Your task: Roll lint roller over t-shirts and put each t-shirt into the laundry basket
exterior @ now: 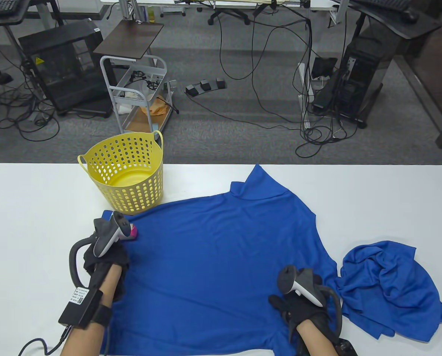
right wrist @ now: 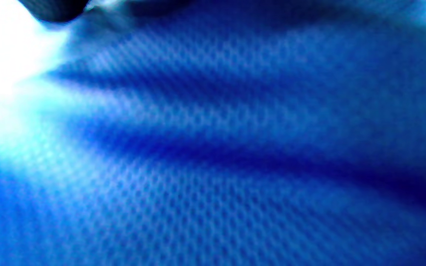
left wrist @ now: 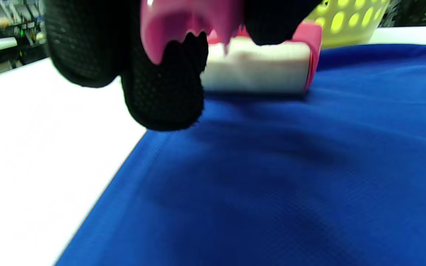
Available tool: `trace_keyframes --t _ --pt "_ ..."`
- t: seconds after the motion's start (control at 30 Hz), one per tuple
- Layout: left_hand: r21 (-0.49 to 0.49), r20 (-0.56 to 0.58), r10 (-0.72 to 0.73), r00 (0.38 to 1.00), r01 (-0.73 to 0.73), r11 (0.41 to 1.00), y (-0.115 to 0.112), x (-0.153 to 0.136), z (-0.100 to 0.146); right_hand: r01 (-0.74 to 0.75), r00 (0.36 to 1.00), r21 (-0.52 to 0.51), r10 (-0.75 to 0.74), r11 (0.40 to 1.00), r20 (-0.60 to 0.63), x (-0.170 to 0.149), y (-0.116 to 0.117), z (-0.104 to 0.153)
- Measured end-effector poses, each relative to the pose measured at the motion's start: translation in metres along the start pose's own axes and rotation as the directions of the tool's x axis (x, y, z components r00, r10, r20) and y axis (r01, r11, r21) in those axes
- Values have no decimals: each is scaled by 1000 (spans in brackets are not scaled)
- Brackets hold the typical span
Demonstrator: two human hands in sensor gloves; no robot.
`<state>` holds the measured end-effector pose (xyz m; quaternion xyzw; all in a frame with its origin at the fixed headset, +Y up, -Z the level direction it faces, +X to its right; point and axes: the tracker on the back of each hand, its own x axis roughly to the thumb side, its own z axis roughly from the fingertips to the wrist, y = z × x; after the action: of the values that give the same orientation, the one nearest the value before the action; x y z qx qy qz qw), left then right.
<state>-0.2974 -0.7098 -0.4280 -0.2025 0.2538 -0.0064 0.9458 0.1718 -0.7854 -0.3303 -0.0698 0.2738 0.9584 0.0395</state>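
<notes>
A blue t-shirt (exterior: 221, 256) lies spread flat across the white table (exterior: 28, 207). My left hand (exterior: 108, 256) grips the pink handle of a lint roller (left wrist: 257, 66), whose white roll rests on the shirt's left edge near the basket. Its pink end (exterior: 133, 231) peeks out past the tracker in the table view. My right hand (exterior: 299, 307) rests on the shirt's lower right part with fingers spread; the right wrist view shows only close blue fabric (right wrist: 213, 147). A yellow perforated laundry basket (exterior: 126, 172) stands at the table's far left, with nothing visible inside.
A second blue t-shirt (exterior: 388, 289) lies crumpled at the right of the table, touching the spread one. Beyond the far table edge are a cart (exterior: 139, 100), cables and computer cases on the floor.
</notes>
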Motion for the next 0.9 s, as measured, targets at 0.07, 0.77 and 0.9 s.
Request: trace_keyframes --t 0.07,0.77,0.9 --pt "-25 5 9 1000 -9 1000 -4 -1 -9 2 1000 3 -2 1000 0 0 0 0" --pt "158 -180 314 932 -287 945 -25 -167 -23 6 1000 5 -6 1000 -1 -1 1 0" --pt "110 -221 315 923 -297 948 -42 -183 -34 6 1000 7 -6 1000 -1 -1 1 0"
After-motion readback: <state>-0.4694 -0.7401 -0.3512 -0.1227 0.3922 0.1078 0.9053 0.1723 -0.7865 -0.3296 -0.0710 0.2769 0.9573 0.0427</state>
